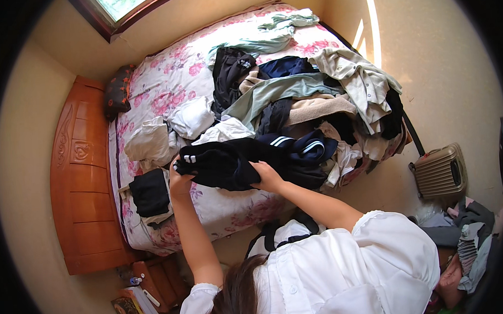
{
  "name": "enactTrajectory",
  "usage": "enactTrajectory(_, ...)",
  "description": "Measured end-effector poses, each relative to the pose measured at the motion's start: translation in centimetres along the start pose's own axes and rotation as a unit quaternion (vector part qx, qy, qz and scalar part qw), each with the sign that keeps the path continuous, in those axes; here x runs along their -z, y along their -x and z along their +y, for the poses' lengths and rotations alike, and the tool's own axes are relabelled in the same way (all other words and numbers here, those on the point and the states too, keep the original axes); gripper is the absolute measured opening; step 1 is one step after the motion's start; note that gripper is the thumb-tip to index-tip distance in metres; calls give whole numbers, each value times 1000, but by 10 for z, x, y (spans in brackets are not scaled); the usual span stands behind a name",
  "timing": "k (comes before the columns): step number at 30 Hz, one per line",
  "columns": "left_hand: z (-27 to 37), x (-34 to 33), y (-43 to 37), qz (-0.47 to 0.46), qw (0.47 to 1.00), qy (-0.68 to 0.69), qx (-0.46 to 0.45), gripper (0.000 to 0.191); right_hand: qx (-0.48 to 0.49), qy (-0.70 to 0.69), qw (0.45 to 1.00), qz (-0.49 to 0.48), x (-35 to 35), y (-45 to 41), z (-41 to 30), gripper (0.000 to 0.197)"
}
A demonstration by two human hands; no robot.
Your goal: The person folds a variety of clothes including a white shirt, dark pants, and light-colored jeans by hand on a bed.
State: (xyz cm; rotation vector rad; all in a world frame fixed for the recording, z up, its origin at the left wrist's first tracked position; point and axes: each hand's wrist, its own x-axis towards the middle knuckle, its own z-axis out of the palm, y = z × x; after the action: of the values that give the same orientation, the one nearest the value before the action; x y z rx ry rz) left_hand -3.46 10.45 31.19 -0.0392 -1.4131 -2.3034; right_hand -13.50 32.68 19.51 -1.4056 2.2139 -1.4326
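A black garment [218,160] with small white stripes near one end is stretched between my hands above the bed. My left hand [180,178] grips its striped end, and my right hand [268,177] holds its near edge farther right. The garment's other end runs into a navy garment with white stripes [313,146] on the pile. Folded black clothing [149,193] lies left of my left hand. Beyond it sit a folded beige garment [149,142] and a folded white one [192,116]. A cream buttoned cardigan [357,80] tops the pile's far right.
The floral bedsheet [253,213] covers a bed with a wooden headboard [88,171]. A dark pillow [119,91] lies by the wall. A ribbed suitcase [441,171] stands on the floor at right, near heaped clothes [472,228]. A wooden nightstand [162,280] is at lower left.
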Motion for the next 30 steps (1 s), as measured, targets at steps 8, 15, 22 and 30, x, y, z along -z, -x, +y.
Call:
enactTrajectory(8, 34, 43, 45, 71, 991, 105, -33, 43, -53, 93, 990, 89, -44, 4, 8, 61)
enactTrajectory(15, 47, 60, 29, 173, 972, 107, -118, 43, -87, -23, 994, -55, 10, -50, 44, 26)
enactTrajectory(22, 38, 29, -49, 177, 965, 32, -190, 35, 88, 168, 982, 21, 225, -206, 0, 29)
enactTrajectory(30, 90, -50, -116, 242, 924, 6, -296, 35, 60, 265, 962, -35, 337, -327, -69, 37)
